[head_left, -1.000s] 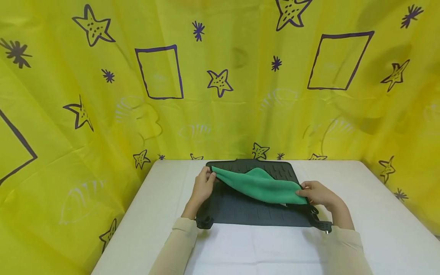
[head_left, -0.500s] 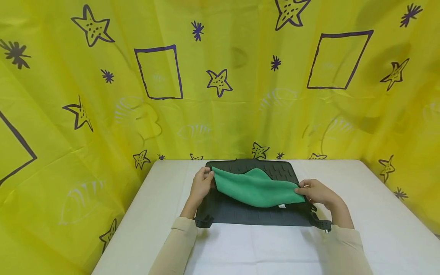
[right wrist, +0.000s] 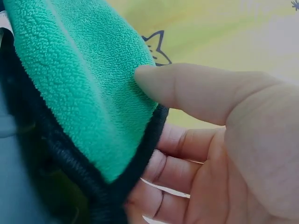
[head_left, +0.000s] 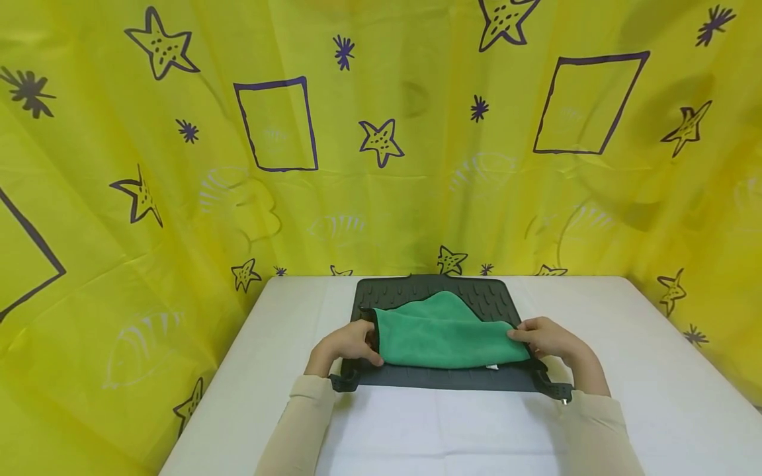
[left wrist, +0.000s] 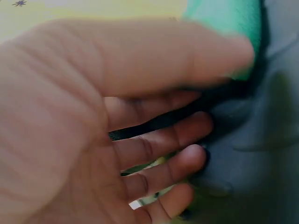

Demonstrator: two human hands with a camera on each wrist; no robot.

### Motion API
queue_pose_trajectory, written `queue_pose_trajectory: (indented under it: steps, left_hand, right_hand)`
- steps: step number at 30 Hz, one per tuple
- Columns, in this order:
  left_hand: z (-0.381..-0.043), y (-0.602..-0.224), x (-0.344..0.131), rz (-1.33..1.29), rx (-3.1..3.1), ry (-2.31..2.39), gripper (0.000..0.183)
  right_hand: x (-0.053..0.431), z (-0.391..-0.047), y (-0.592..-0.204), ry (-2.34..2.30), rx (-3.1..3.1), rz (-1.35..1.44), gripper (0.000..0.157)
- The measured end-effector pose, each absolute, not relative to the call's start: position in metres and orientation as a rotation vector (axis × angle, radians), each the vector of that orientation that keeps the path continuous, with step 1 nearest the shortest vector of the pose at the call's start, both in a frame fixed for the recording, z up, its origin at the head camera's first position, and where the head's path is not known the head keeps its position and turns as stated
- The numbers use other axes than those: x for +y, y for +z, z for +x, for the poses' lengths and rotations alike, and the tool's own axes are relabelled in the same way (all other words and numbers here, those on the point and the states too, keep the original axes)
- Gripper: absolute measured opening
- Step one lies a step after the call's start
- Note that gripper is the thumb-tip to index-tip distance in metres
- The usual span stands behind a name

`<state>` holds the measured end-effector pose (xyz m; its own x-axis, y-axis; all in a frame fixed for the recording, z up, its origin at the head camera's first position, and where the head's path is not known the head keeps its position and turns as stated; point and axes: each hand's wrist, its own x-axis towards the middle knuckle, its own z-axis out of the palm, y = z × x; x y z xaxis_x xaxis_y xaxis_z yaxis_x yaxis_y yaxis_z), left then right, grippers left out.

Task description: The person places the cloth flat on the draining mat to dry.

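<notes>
A green microfibre cloth (head_left: 443, 340) with black edging lies partly folded over a dark ribbed mat (head_left: 381, 287). A small white label (head_left: 492, 367) pokes out at its near edge. At the cloth's left end is my left hand (head_left: 351, 342); its thumb lies by the near corner, its other fingers farther back. In the left wrist view that hand's fingers (left wrist: 163, 140) are spread and fairly straight, with the thumb passing over the green fabric. My right hand (head_left: 550, 337) pinches the right edge, thumb on the terry side, with fingers (right wrist: 163, 168) behind the black border.
The mat rests on a white table (head_left: 446, 430). A yellow curtain (head_left: 381, 198) printed with stars and squares surrounds the back and sides. Each wrist wears a black camera strap (head_left: 345, 381) close to the mat's near edge.
My left hand has come down and nearer from the cloth's far left corner, its fingers loosened. The cloth's left side has lowered and spread flatter. The right hand stays nearly in place, still pinching.
</notes>
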<state>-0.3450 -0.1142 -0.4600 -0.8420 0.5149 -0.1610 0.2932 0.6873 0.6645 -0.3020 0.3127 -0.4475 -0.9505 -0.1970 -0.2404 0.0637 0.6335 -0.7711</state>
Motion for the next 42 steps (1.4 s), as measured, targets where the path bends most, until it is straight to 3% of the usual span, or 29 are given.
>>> queue_pose_trajectory:
  steps: [4, 12, 21, 26, 42]
  left_hand:
    - [-0.347, -0.462, -0.114, 0.730, 2.615, 0.912, 0.017]
    - [-0.348, -0.456, -0.115, 0.711, 2.671, 1.280, 0.010]
    - [-0.347, -0.442, -0.116, 0.540, 2.638, 1.545, 0.018]
    - [-0.346, -0.442, -0.121, 0.447, 2.587, 1.457, 0.027]
    - [-0.341, -0.443, -0.127, 0.332, 2.392, 1.312, 0.032]
  right_hand:
    - [0.312, -0.301, -0.450, -1.230, 2.548, -0.125, 0.027]
    - [0.313, -0.299, -0.446, -1.196, 2.579, -0.127, 0.025]
    - [0.310, -0.297, -0.436, -1.191, 2.547, -0.182, 0.023]
    - [0.308, -0.297, -0.440, -1.172, 2.519, -0.222, 0.023]
    - [0.306, -0.296, -0.445, -1.133, 2.452, -0.249, 0.022]
